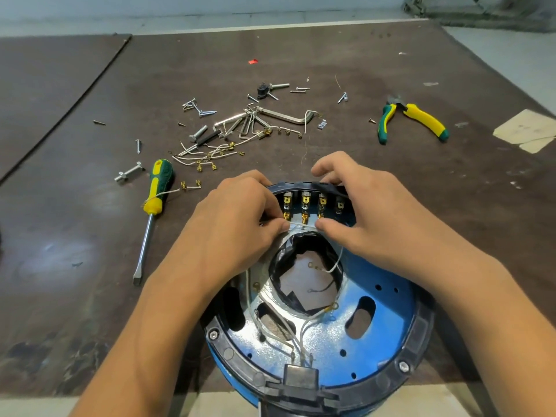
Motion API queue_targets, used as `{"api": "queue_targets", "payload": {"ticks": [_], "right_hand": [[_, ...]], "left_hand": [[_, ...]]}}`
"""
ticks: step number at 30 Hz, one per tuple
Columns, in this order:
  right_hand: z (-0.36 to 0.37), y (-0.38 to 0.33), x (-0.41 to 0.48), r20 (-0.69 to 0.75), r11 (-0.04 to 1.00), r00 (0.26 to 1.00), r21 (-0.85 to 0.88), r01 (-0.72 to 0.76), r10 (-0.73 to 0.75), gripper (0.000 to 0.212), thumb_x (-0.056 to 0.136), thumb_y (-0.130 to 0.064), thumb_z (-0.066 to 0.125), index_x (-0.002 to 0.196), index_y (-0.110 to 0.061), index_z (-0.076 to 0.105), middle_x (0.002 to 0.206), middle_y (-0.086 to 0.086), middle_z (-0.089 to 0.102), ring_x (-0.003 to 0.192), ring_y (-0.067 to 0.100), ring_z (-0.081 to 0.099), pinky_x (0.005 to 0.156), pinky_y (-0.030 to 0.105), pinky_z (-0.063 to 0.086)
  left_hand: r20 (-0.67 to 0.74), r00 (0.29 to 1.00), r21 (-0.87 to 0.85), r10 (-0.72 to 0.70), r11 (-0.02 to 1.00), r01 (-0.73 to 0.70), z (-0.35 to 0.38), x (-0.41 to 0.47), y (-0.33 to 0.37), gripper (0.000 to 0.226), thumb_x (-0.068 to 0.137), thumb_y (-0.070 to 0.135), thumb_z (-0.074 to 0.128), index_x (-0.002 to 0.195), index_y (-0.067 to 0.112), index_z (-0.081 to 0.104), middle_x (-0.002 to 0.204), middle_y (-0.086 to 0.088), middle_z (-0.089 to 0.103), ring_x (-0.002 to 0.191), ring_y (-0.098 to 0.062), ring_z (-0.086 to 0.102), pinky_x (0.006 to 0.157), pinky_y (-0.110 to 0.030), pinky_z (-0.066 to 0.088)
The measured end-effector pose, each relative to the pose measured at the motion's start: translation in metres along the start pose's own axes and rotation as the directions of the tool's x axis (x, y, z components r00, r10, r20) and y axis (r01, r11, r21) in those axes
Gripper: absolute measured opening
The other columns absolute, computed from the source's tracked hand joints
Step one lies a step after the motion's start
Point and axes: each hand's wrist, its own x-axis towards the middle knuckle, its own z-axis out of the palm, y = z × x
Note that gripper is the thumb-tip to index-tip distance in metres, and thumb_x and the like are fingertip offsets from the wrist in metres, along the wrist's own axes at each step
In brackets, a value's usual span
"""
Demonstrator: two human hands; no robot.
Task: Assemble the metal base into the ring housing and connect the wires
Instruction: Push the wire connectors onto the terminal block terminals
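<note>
The left hand [237, 224] has its fingers curled in, and its thumb and forefinger pinch a thin white wire [301, 225] just below a row of brass terminals [313, 203]. The right hand [370, 212] faces it: its fingers hook over the far rim of the ring housing [421, 335], and its thumb tip reaches inside to meet the other end of the same short wire, so the two thumbs sit close together with the wire stretched between them. The terminals stand side by side on the inner far wall of the housing, under the right hand's fingers. The metal base [382, 272], shiny with a blue cast, lies inside the black housing, which sits at the near edge of the table [90, 236] between the forearms. More loose leads [301, 329] with ring ends run across the base from a black block [301, 377] at the housing's near rim towards the central opening. Left of the housing lies a green and yellow screwdriver [156, 188], its blade pointing towards the person, with a bolt [129, 173] just beside its handle. Further back are scattered screws [198, 108], hex keys [279, 115] and spare crimped wires [207, 155]; well to the right lie pliers [421, 115] with their handles spread.
</note>
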Motion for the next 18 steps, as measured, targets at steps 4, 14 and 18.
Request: {"api": "queue_targets", "payload": {"ticks": [4, 14, 18], "right_hand": [[-0.0017, -0.0004, -0.001, -0.066, 0.997, 0.995, 0.012, 0.075, -0.074, 0.023, 0.079, -0.028, 0.078, 0.083, -0.031, 0.055, 0.113, -0.004, 0.055, 0.1, 0.018, 0.058, 0.08, 0.042, 0.053], [0.0002, -0.0027, 0.0, 0.107, 0.971, 0.994, -0.233, 0.057, -0.033, 0.009, 0.092, -0.042, 0.065, 0.097, -0.041, 0.073, 0.143, -0.006, 0.045, 0.126, 0.017, 0.044, 0.075, 0.032, 0.042], [0.0013, -0.0013, 0.0, 0.146, 0.949, 0.988, -0.301, 0.089, -0.046, 0.014, 0.096, -0.044, 0.057, 0.106, -0.042, 0.065, 0.139, -0.008, 0.04, 0.121, 0.015, 0.041, 0.071, 0.031, 0.034]], "left_hand": [[0.01, 1.0, 0.01, 0.004, 1.0, -0.004, 0.0007, 0.0007, -0.0007, 0.014, 0.086, 0.04, 0.072, 0.083, 0.028, 0.077, 0.122, 0.01, 0.055, 0.101, -0.016, 0.058, 0.083, -0.043, 0.052], [0.024, 1.0, 0.01, 0.0, 1.0, 0.0, 0.0022, 0.0017, -0.0012, 0.014, 0.089, 0.04, 0.068, 0.084, 0.03, 0.075, 0.122, 0.012, 0.053, 0.093, -0.018, 0.058, 0.08, -0.042, 0.051], [0.009, 1.0, 0.016, -0.003, 1.0, 0.003, 0.0029, 0.0016, -0.0002, 0.015, 0.087, 0.041, 0.069, 0.081, 0.029, 0.075, 0.122, 0.011, 0.054, 0.094, -0.018, 0.058, 0.08, -0.042, 0.051]]}}
